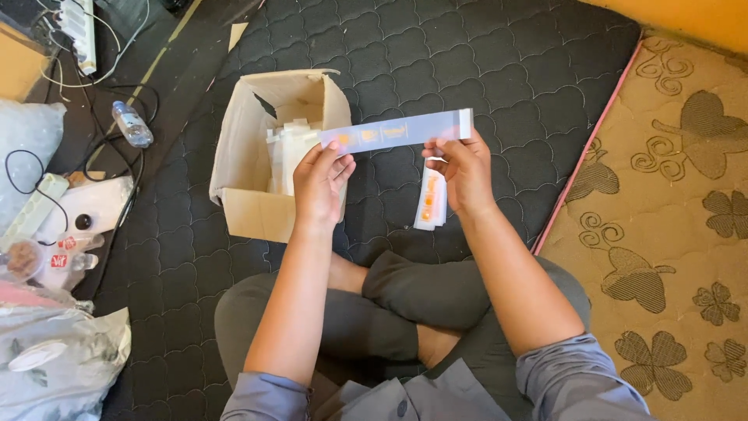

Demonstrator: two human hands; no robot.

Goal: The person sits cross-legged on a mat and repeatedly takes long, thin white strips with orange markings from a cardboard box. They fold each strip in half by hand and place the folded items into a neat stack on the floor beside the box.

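The person sat cross-legged on a dark quilted mat (483, 62) and held a long pale strip (396, 130) level in front of them, above the mat. The left hand (322, 183) pinched the strip's left end between thumb and fingers, and the right hand (461, 168) gripped its right part the same way. Just beyond the left hand stood an open box (248, 168) with more white strips inside. A small stack (431, 201) of similar pieces lay on the mat below the right hand. A water bottle (131, 124) and cables (117, 93) lay far left, and a patterned mattress (670, 234) lay to the right.
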